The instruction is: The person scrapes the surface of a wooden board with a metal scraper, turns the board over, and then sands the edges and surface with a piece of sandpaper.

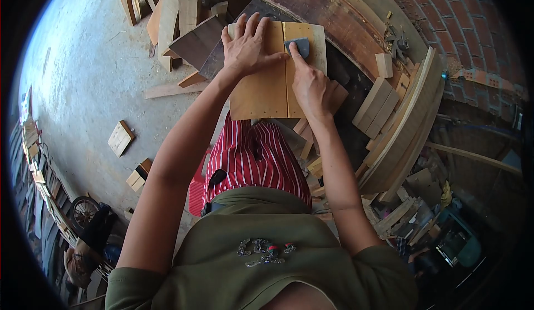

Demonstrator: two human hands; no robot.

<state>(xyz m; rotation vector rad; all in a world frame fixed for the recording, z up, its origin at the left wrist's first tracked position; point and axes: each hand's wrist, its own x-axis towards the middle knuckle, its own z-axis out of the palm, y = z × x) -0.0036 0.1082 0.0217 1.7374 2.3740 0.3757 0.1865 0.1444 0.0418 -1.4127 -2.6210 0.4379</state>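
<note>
A wooden panel [258, 96] of yellowish boards lies in front of me, with a dark seam running down its middle and small nail marks along its edges. My left hand [249, 51] rests on its upper left part, fingers spread and thumb reaching to the seam. Right of the seam, a small grey piece of sandpaper [302, 45] lies against the panel's face. My right hand [311, 87] presses on it with the index finger stretched out, while the other fingers are curled under and partly hidden.
A dark worn plank [328, 18] lies beyond the panel. Wood blocks [376, 107] and curved boards [409, 126] are stacked at right, near a brick wall [450, 15]. Offcuts [120, 138] lie on the concrete floor at left. Boards [189, 1] lean at the top.
</note>
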